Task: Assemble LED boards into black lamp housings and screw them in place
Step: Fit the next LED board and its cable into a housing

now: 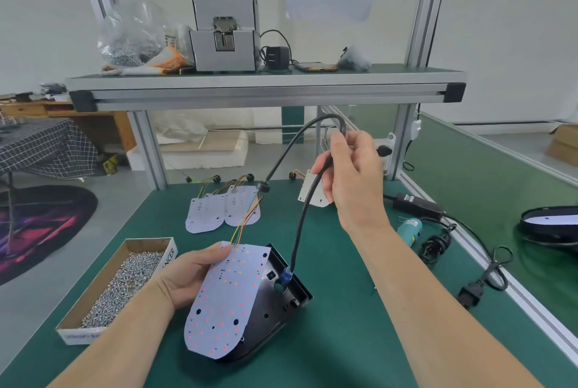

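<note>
On the green surface point(344, 340), at 6 o'clock, we had one black lamp housing point(281, 303), rigid and probably light, best taken by its rim. Our left hand point(190, 275) pinched the left edge of the one LED board point(225, 303) lying askew over it, which looked thin, stiff and fragile: edges only. Our right hand point(350, 175) curled round the single springy black cable point(300, 225) toward 1 o'clock. Three spare boards point(205, 212) lay at 12, one half hidden. One box point(82, 336) at 9 held screws point(125, 287) beyond counting.
</note>
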A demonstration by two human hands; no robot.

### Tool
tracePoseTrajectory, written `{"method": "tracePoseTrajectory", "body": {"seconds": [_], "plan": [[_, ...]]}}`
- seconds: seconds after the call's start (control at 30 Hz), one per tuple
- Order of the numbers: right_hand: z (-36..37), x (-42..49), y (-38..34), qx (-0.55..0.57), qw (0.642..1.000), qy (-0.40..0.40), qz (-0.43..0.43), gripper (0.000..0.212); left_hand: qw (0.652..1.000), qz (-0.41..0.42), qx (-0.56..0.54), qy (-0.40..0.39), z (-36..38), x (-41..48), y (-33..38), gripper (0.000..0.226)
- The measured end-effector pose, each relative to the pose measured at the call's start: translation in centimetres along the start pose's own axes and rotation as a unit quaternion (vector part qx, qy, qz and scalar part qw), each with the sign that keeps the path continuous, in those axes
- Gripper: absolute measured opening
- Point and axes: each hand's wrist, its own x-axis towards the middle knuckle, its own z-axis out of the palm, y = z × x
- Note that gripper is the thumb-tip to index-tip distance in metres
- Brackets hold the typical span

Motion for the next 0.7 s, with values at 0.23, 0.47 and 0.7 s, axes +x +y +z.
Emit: {"method": "tracePoseTrajectory", "body": {"seconds": [0.23, 0.47, 0.7], "plan": [[-0.4, -0.4, 2.0, -0.033, 0.999, -0.002, 0.004, 0.016, 1.000, -0.006, -0.010, -0.001, 0.6, -0.1, 0.0, 0.019], [-0.9, -0.5, 3.6, -0.015, 0.999, 0.027, -0.028, 0.016, 0.997, -0.017, 0.044, -0.062, 1.0, -0.3, 0.2, 0.035], [-1.7, -0.4, 4.3, 0.046, 0.999, 0.020, -0.006, 0.017, 0.986, -0.045, 0.127, -0.098, 1.1, -0.5, 0.2, 0.044]]}}
